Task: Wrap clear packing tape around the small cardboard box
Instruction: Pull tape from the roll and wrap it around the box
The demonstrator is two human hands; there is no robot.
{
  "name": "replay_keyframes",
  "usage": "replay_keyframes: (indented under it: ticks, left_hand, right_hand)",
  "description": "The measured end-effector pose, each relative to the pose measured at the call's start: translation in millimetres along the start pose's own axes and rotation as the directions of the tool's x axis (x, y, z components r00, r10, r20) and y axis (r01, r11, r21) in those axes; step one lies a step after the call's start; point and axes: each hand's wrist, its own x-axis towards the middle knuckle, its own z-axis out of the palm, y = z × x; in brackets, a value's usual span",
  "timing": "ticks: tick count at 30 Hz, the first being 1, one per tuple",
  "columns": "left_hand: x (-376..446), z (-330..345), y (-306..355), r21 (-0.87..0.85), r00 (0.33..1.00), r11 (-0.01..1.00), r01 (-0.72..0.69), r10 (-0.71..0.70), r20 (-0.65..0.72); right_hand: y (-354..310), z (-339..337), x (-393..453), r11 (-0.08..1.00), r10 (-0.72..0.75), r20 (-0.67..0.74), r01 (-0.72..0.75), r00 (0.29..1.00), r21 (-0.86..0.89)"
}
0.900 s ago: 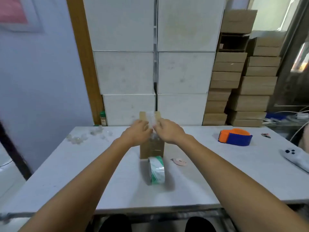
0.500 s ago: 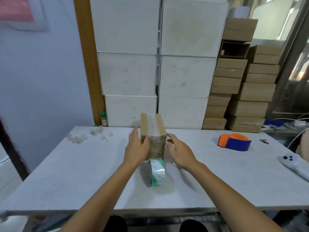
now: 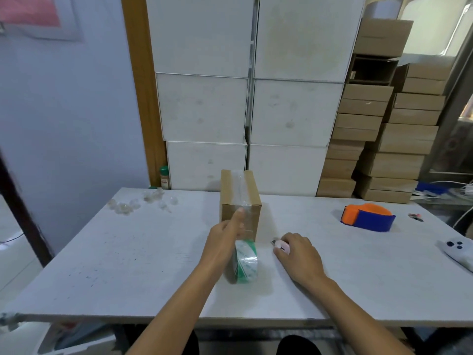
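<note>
A small brown cardboard box (image 3: 252,201) stands in the middle of the white table (image 3: 128,252), with a strip of clear tape running over its top and down its near face. The tape roll (image 3: 245,261), clear with a green and white core, stands on edge right in front of the box, still joined to that strip. My left hand (image 3: 225,242) presses its fingers flat against the taped near face. My right hand (image 3: 298,253) rests on the table to the right, closed over a small pink cutter (image 3: 281,245).
An orange and blue tape dispenser (image 3: 367,217) sits at the right back. A white controller (image 3: 458,252) lies at the right edge. Crumpled clear scraps (image 3: 135,202) lie at the back left. Stacked white and brown cartons stand behind the table.
Both hands left the top of the box and came down its sides. My left hand now presses the front face, and my right hand has moved right onto the pink cutter.
</note>
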Motion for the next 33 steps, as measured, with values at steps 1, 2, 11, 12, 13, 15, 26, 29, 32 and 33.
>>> replay_keyframes:
  ticks: [1,2,11,12,13,15,26,29,32,33]
  left_hand:
    - [1.8,2.1,1.4,-0.008,1.0,1.0,-0.014,0.014,0.005]
    - [2.5,4.4,2.5,-0.012,1.0,1.0,-0.026,0.026,0.013]
    - [6.1,17.4,-1.7,-0.107,0.995,0.994,0.008,-0.019,-0.095]
    - [6.5,18.1,-1.2,-0.107,0.995,0.994,0.001,-0.012,-0.099]
    - [6.4,18.6,-0.1,-0.094,0.995,0.995,-0.012,0.002,-0.101]
    - [7.9,19.4,0.4,-0.055,0.993,0.998,-0.04,0.033,-0.116]
    - [6.0,17.9,-1.4,0.018,0.984,0.996,-0.084,0.086,-0.156]
    - [4.6,17.6,-2.6,-0.011,0.984,0.998,-0.064,0.062,-0.167]
    - [2.7,18.6,-2.7,-0.012,0.981,0.998,-0.069,0.066,-0.185]
    - [1.6,19.2,-2.5,-0.01,0.98,0.997,-0.074,0.071,-0.187]
  right_hand:
    - [0.0,-0.2,0.6,1.0,-0.003,-0.007,0.003,1.0,0.006]
    - [1.0,0.6,1.5,0.999,-0.003,-0.018,0.003,1.0,0.034]
    - [-33.2,-25.3,-6.3,0.834,0.063,-0.021,-0.041,0.998,0.55]
    - [-40.0,-30.9,-5.7,0.818,0.05,-0.024,-0.027,0.998,0.574]
    - [-47.3,-37.5,-5.5,0.806,0.03,-0.027,-0.008,0.999,0.592]
    - [-59.8,-48.5,-3.0,0.788,-0.037,-0.025,0.045,0.999,0.614]
    - [-89.0,-60.7,36.2,0.891,-0.419,0.175,0.366,0.891,0.269]
    - [-89.8,-57.5,41.9,0.89,-0.435,0.178,0.391,0.883,0.236]
    - [-88.9,-55.0,45.0,0.888,-0.445,0.175,0.407,0.878,0.215]
    - [-88.3,-54.7,45.7,0.887,-0.45,0.177,0.414,0.875,0.206]
